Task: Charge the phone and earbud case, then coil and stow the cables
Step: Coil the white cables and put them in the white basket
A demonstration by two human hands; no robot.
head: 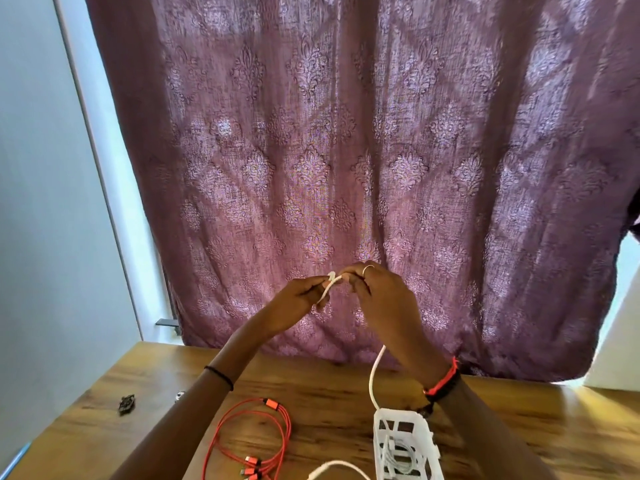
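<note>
white cable (pixel 373 379) held up over worktop (pixel 329 386), both grips pinched on its end | left hand (pixel 300 299), right hand (pixel 379 296) apparently starting a coil | red cable (pixel 254 434) coiled, unstowed | basket (pixel 405 445) holds white cabling | phone, case unseen

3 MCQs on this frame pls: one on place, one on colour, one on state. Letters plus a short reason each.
1. Where does the coiled cable lie?
A. On the table, left of the white basket
B. Inside the basket
C. Hung on the curtain

2. What colour is that coiled cable?
A. Blue
B. Red-orange
C. Black

3. What are the two hands doing?
A. Resting flat on the table
B. Both pinching the white cable above the table
C. Lifting the basket

Key: 1 A, the coiled cable lies on the table left of the basket. 2 B, its cord and plugs are red-orange. 3 B, left hand and right hand pinch the white cable, raised before the curtain.
</note>
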